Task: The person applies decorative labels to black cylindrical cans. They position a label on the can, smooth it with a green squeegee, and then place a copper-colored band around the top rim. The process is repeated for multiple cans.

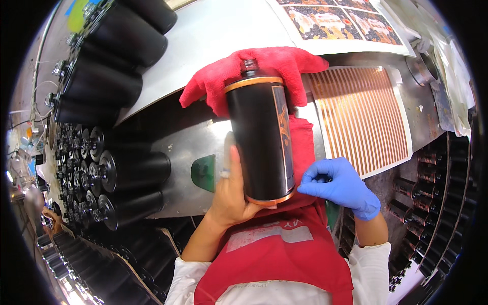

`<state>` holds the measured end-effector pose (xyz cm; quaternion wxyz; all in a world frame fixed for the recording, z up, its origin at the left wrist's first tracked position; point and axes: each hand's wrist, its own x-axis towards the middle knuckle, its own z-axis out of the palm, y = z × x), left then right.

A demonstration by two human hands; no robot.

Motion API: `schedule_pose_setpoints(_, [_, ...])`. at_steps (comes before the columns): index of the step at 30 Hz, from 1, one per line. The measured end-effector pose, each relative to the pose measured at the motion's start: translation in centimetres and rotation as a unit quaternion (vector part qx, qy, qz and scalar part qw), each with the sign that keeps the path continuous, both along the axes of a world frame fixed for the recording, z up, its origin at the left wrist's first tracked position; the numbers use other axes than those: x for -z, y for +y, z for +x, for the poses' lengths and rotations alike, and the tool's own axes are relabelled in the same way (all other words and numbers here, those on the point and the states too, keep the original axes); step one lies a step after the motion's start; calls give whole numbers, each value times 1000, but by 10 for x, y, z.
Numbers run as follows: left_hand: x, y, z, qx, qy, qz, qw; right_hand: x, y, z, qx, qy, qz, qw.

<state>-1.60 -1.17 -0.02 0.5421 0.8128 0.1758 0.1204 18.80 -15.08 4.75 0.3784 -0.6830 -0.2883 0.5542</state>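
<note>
A black bottle (256, 137) with copper bands at its shoulder and base lies with its neck pointing away from me. Its right side carries a dark label (283, 132) with copper print. Bare, my left hand (234, 190) grips the bottle near its base from the left. My right hand (338, 185), in a blue glove, is closed in a pinch close to the bottle's lower right side. Whatever its fingers hold, if anything, is hidden. Under the bottle's neck and shoulder is a bunched red cloth (213, 84).
A sheet of copper strips (363, 119) lies to the right. Printed sheets (335, 23) are at the far right. Black bottles (134, 170) stand in rows on the left, with more bottles (422, 203) racked at right. A green piece (203, 173) rests on the metal table (183, 147).
</note>
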Motion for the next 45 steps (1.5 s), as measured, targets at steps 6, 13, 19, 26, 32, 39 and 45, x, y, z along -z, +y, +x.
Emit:
schedule_pose_setpoints(6, [-10,-1,6,15,-213,-329,920,-1,0,-15,76,98,-8,992])
schedule_pose_setpoints(13, [-16,-7,12,16,-186,-393,900,0,1,-24,104,145,-4,984])
schedule_pose_setpoints(19, [-19,-9,15,7,-180,-365,914,2,1,-28,118,124,9,985])
schedule_pose_setpoints(26, [-20,-17,17,-19,-202,-366,908,2,0,-29,117,120,12,986])
schedule_pose_setpoints(32, [-16,-15,16,-5,-248,-425,871,4,-5,-28,111,131,21,985])
schedule_pose_setpoints(39, [-23,-23,16,-16,-220,-370,902,7,-8,-31,103,96,40,989])
schedule_pose_setpoints(45, [-12,-20,14,-13,-247,-352,903,10,-12,-31,104,112,73,985])
